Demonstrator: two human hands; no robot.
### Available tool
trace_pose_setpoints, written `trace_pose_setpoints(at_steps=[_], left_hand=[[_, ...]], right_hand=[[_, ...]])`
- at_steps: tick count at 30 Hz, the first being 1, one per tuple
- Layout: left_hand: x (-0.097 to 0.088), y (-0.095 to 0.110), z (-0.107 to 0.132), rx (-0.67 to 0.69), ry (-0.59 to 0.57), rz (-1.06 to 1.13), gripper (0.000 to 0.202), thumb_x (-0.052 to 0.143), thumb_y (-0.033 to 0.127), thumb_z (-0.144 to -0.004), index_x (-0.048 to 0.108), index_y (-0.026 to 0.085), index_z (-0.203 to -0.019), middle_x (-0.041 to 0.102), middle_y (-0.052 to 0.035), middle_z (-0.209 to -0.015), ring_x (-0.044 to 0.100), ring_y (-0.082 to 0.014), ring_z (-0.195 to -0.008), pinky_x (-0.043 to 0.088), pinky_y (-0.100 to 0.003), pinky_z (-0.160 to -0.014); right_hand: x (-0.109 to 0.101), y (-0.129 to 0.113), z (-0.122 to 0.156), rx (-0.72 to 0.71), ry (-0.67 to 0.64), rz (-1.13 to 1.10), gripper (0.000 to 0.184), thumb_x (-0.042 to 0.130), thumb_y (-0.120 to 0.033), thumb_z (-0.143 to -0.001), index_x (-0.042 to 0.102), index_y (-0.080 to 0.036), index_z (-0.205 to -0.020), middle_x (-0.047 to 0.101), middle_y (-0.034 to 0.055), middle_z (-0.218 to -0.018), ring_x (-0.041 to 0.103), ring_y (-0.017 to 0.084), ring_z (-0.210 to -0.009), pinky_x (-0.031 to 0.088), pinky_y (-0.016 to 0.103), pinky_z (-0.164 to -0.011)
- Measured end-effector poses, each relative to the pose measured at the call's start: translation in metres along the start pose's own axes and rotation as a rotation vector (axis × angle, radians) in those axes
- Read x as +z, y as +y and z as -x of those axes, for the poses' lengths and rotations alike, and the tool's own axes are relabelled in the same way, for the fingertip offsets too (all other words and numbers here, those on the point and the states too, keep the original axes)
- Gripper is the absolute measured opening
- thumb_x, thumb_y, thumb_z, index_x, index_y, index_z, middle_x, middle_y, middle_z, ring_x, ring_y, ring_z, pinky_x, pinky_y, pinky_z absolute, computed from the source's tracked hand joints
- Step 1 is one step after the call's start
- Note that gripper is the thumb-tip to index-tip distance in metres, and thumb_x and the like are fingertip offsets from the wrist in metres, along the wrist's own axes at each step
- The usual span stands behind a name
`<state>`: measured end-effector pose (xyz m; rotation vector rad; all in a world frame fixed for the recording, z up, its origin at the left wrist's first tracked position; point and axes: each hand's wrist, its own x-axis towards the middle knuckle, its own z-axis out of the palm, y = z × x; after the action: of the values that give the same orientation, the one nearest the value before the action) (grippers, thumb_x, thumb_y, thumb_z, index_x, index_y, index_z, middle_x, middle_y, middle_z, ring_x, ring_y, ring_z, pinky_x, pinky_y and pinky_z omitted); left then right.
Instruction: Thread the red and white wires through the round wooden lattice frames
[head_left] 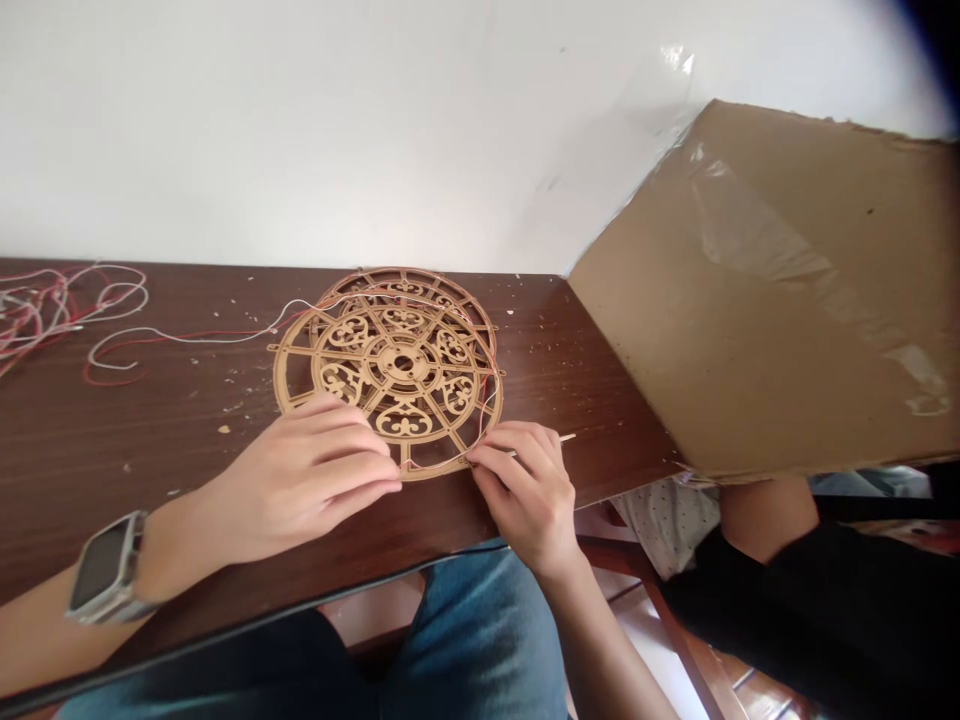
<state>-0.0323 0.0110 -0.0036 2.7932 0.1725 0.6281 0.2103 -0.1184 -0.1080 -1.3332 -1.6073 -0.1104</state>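
"So, where does the fretwork wooden disc (386, 363) lie?"
"On the dark table (592, 385), overlapping a second disc (480, 305) behind it; red and white wires (196, 341) follow its right rim."
"And the person's hands?"
"Both at the near rim; the right hand (532, 490) has its fingers closed around a thin stick (568, 437); the left hand (315, 465) has its fingertips bunched beside the wires; whether they pinch anything, one cannot tell."

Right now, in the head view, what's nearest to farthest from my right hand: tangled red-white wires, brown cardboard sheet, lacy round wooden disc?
1. Lacy round wooden disc: just left, at your right hand.
2. Brown cardboard sheet: right side.
3. Tangled red-white wires: far left.
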Motion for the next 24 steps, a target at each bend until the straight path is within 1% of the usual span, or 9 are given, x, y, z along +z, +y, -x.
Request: trace_pose_setpoints(at_steps=[6, 11, 14, 17, 20, 22, 24], left_hand=[[0.002, 0.0, 0.0, -0.005, 0.002, -0.001, 0.016, 0.077, 0.01, -0.1, 0.07, 0.021, -0.11, 0.079, -0.0009, -0.099, 0.066, -0.0184, -0.088, 0.048, -0.039, -0.085], [0.002, 0.001, 0.0, 0.008, -0.003, -0.01, 0.014, 0.075, 0.01, -0.101, 0.07, 0.02, -0.109, 0.079, -0.001, -0.097, 0.066, -0.0185, -0.086, 0.048, -0.039, -0.085], [0.002, 0.001, 0.0, -0.002, -0.004, -0.003, 0.013, 0.075, 0.01, -0.101, 0.07, 0.02, -0.108, 0.08, -0.0015, -0.098, 0.068, -0.0186, -0.086, 0.049, -0.038, -0.086], [0.002, 0.0, 0.001, -0.017, 0.003, 0.007, 0.014, 0.075, 0.009, -0.101, 0.071, 0.021, -0.109, 0.08, -0.0018, -0.098, 0.069, -0.0187, -0.087, 0.05, -0.038, -0.086], [0.001, 0.0, -0.001, -0.016, -0.002, 0.001, 0.016, 0.076, 0.009, -0.1, 0.071, 0.021, -0.108, 0.081, -0.0012, -0.098, 0.071, -0.0185, -0.087, 0.052, -0.039, -0.087], [-0.002, 0.001, -0.003, -0.005, 0.009, -0.001, 0.017, 0.08, 0.011, -0.097, 0.072, 0.022, -0.108, 0.081, -0.0002, -0.097, 0.072, -0.0186, -0.086, 0.053, -0.039, -0.087], [-0.01, 0.001, -0.002, -0.009, 0.047, 0.0, 0.024, 0.086, 0.014, -0.093, 0.074, 0.024, -0.111, 0.082, 0.0009, -0.096, 0.073, -0.0194, -0.087, 0.055, -0.041, -0.087]], right_hand=[[-0.001, -0.002, 0.0, -0.008, -0.014, 0.05, 0.016, 0.067, -0.005, -0.105, 0.071, -0.02, -0.107, 0.071, 0.0015, -0.107, 0.064, 0.017, -0.111, 0.043, 0.037, -0.1], [-0.001, -0.002, 0.0, -0.015, -0.023, 0.104, 0.016, 0.066, -0.006, -0.106, 0.073, -0.02, -0.103, 0.072, 0.0007, -0.106, 0.064, 0.016, -0.11, 0.039, 0.038, -0.101], [0.0, -0.002, 0.001, -0.005, 0.002, 0.085, 0.013, 0.069, -0.008, -0.106, 0.073, -0.021, -0.105, 0.073, 0.0005, -0.107, 0.066, 0.016, -0.111, 0.04, 0.038, -0.101], [0.0, -0.002, 0.002, -0.002, 0.052, 0.043, 0.013, 0.071, -0.007, -0.103, 0.073, -0.019, -0.108, 0.074, 0.002, -0.107, 0.069, 0.016, -0.111, 0.044, 0.038, -0.1], [0.0, -0.002, 0.003, -0.008, 0.061, 0.03, 0.014, 0.071, -0.006, -0.103, 0.073, -0.019, -0.108, 0.073, 0.0033, -0.106, 0.07, 0.016, -0.11, 0.046, 0.037, -0.098], [-0.001, -0.002, 0.003, -0.016, 0.053, 0.037, 0.014, 0.07, -0.007, -0.103, 0.073, -0.019, -0.108, 0.072, 0.0038, -0.107, 0.069, 0.016, -0.109, 0.046, 0.037, -0.098], [-0.001, -0.003, 0.002, -0.014, 0.058, 0.044, 0.015, 0.07, -0.006, -0.103, 0.074, -0.02, -0.107, 0.071, 0.0041, -0.107, 0.068, 0.016, -0.109, 0.046, 0.037, -0.098]])
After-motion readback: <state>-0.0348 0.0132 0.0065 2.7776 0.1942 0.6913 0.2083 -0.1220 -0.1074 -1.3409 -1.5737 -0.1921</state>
